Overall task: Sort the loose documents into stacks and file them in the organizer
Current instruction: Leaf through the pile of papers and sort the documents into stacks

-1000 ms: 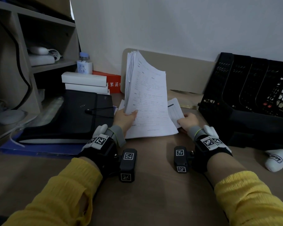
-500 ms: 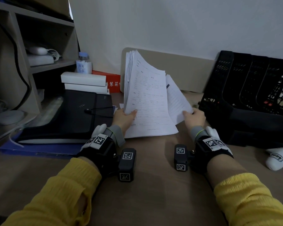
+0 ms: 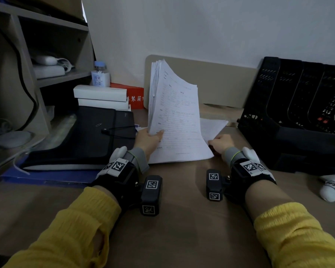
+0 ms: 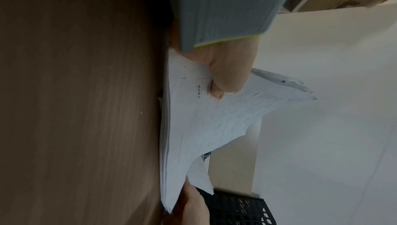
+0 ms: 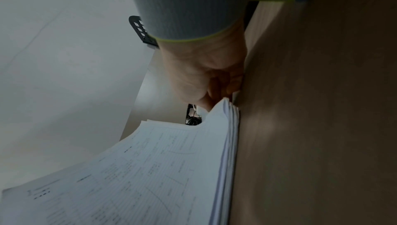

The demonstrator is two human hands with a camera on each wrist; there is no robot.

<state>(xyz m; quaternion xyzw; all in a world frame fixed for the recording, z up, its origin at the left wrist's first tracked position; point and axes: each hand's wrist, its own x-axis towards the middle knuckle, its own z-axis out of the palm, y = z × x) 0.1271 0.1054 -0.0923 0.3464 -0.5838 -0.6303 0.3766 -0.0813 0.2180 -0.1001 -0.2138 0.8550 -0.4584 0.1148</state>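
Brown wood-grain desk (image 3: 172, 219) against a pale wall, open shelving at its left edge. Black slotted plastic file organizer (image 3: 298, 117) lies at the right edge, tipped back; what its slots hold cannot be made out. Flat black expanding folder with elastic cord (image 3: 81, 136) toward the left edge, two white boxes behind it.

Thick sheaf of white printed documents (image 3: 174, 117) stands mid-desk, bottom edge on the wood, top fanning and curling back. Smaller loose white sheet (image 3: 213, 128) lies flat behind and right of it, short of the organizer.

Left hand (image 3: 147, 141) grips the sheaf's lower left edge, thumb across the front page, fingers behind. Right hand (image 3: 219, 144) sits at the lower right corner, fingers curled at the page edges; the right wrist view suggests a pinch, but how many sheets it holds cannot be told.

Judgement: sorting underway, nothing yet filed. To do it well, keep the bottom edge planted, peel one sheet at a time, and firm the left hold so the fanned top doesn't slump.
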